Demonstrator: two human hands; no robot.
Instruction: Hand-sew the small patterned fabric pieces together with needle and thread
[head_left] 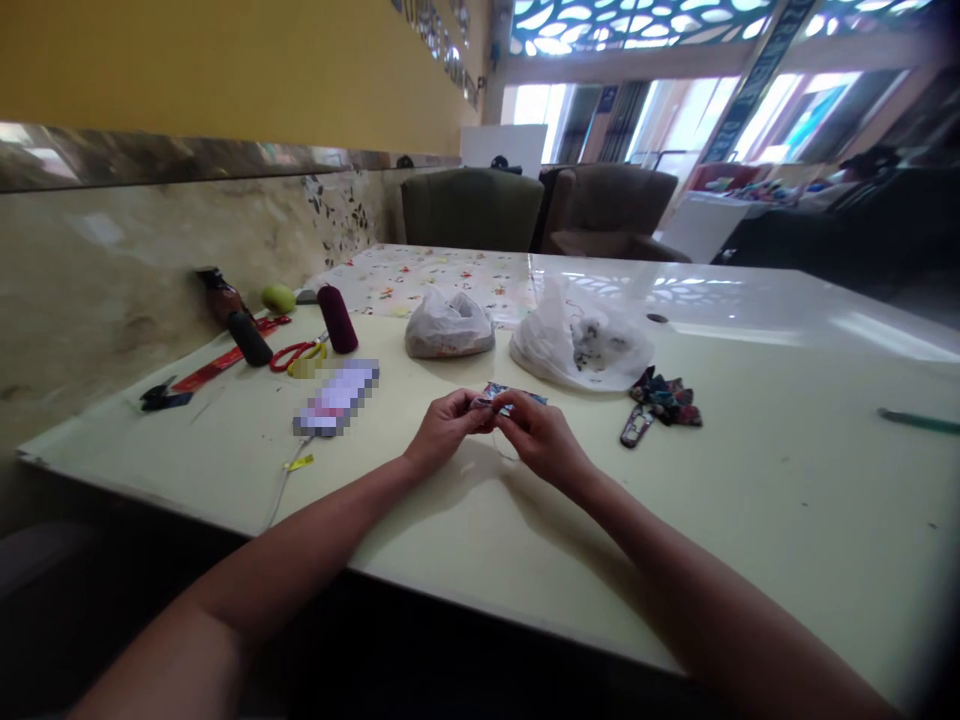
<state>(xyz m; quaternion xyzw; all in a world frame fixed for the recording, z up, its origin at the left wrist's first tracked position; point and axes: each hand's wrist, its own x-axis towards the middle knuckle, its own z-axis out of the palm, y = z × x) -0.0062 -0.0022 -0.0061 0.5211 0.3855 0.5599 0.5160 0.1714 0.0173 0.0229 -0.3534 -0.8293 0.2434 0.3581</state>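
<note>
Patterned fabric, a small piece, is held at the near middle of the pale table, just above its surface and in front of two white plastic bags. It looks dark overall, mottled with bluish, whitish and reddish patches; its upper edge shows as a narrow strip above the fingers, while the rest is covered, so its full shape cannot be told. The left hand pinches its left end between thumb and fingers, and the right hand pinches it too, fingers curled, the two hands' fingertips almost meeting. A thin, pale thread loops below the hands. To the right lies a cluster of folded pieces in similar dark, mottled colours, with a snap clip beside it.
</note>
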